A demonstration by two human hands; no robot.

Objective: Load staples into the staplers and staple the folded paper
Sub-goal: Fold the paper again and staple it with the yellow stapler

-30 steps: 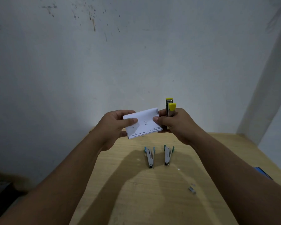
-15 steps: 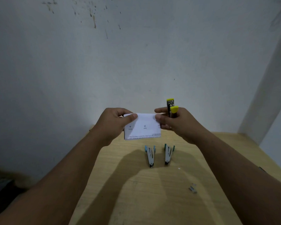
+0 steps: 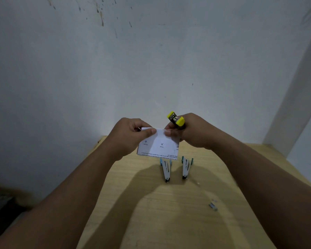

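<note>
Folded paper (image 3: 158, 145), white with small printed marks on the face turned to the camera, hung in the air above the far end of the wooden table (image 3: 178, 212), held between both hands. The left hand (image 3: 128, 136) pinched its upper left corner, thumb on the near face and the curled fingers behind it. The right hand (image 3: 192, 131) pinched the upper right corner with thumb and fingertip, while its other fingers were curled round a yellow stapler (image 3: 176, 120), whose yellow-tipped end stuck up and leaned left above the knuckles; whether the stapler's mouth was on the paper could not be told. On the table just below the paper lay two more staplers side by side and close together, a blue-ended stapler (image 3: 166, 169) on the left and a green-ended stapler (image 3: 186, 167) on the right, both with narrow ends pointing toward the person. Well apart from them, nearer and to the right, lay a small strip of staples (image 3: 213, 206). A stained pale wall (image 3: 151, 60) rose behind the table.
</note>
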